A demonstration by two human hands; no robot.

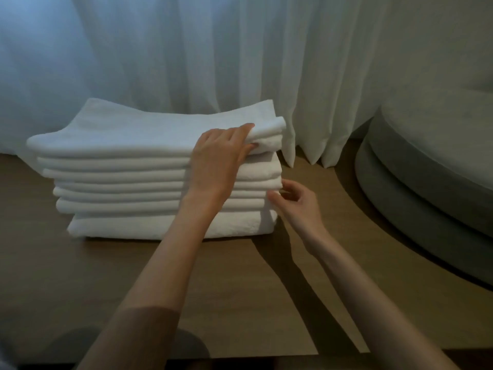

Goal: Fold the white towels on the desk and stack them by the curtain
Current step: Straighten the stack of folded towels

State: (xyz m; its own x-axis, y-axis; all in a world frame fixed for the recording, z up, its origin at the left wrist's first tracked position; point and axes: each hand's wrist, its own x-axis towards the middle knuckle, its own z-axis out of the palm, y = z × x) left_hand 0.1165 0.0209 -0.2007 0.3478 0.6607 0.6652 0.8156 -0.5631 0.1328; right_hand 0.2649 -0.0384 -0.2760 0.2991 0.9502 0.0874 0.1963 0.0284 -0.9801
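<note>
Several folded white towels counted in stack [120, 182] left of centre on counter [240, 303], against curtain [213, 49]. Found left hand [218, 153] fingers curled round top towel [133, 134] at right corner; right hand [298, 204] fingers loosely curled at stack's right edge, pinch uncertain.

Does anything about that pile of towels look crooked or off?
Slightly. The towel stack is uneven: its upper towels jut farther left than the lower ones. The left hand grips the top towel at its right end.

Folded white towels [120, 166] stacked on desk [80, 263] by curtain [186, 49], left hand [221, 153] gripping top towel [160, 134], right hand [296, 202] just beside them
</note>
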